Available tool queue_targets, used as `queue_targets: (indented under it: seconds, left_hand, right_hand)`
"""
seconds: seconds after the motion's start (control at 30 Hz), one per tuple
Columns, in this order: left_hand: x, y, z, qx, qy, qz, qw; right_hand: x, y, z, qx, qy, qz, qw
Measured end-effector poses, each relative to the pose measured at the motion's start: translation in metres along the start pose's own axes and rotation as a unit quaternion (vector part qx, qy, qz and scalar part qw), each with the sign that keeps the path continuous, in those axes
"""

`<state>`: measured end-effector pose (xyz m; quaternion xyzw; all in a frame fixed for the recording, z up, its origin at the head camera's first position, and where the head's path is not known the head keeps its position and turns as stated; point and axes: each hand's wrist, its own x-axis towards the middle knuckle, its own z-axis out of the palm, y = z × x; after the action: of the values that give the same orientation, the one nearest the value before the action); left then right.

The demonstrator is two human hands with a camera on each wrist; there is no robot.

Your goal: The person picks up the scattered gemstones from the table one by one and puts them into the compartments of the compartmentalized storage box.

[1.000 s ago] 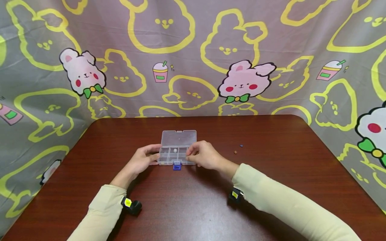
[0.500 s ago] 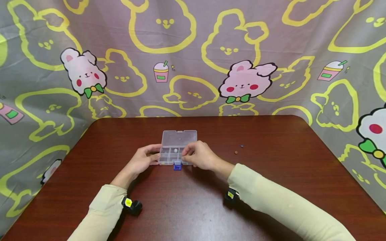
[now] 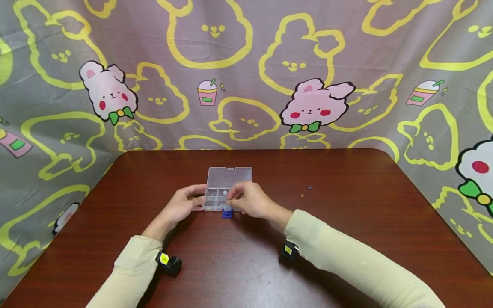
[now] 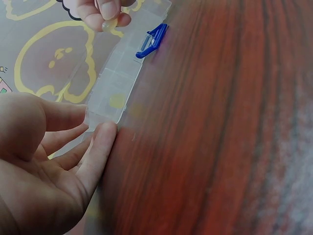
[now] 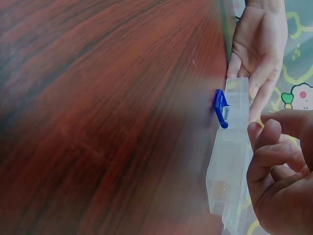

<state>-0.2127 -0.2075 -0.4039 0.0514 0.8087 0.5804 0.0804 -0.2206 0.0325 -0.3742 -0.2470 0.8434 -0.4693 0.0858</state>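
A clear plastic compartment box (image 3: 211, 198) lies on the table, its lid (image 3: 230, 176) raised at the back and its blue latch (image 3: 227, 213) hanging at the front. My left hand (image 3: 182, 203) grips the box's left end between thumb and fingers. Over the middle compartments, my right hand (image 3: 249, 199) pinches a small pale yellowish bead (image 4: 109, 24), best seen in the left wrist view. A white bead (image 3: 225, 193) sits in a back compartment. A yellow bead (image 4: 117, 101) shows in the front-left compartment, and an orange one (image 5: 221, 189) toward the right end.
A small blue bead (image 3: 310, 188) and a brown bead (image 3: 302, 196) lie on the brown table (image 3: 246, 265) to the right of the box. A patterned curtain (image 3: 246, 85) hangs behind and at the sides.
My right hand has moved left over the box, from its right end to the middle compartments. The left hand keeps its hold in the same place.
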Motion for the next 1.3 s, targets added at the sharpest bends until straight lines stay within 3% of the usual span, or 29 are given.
queue_targets:
  seconds: [0.8,1.1,1.3]
  left_hand:
    - [0.000,0.000,0.000,-0.010,-0.006,0.006,0.9999]
    - [0.000,0.000,0.000,-0.014,-0.003,0.006,0.9999]
    - [0.000,-0.001,0.000,-0.010,0.001,0.006,0.9999]
  right_hand:
    - [0.013,-0.006,0.008,-0.013,0.000,-0.015,1.000]
    - [0.011,-0.005,0.003,-0.048,0.020,-0.020,0.998]
    - [0.004,0.001,-0.003,-0.028,0.027,-0.012,0.999]
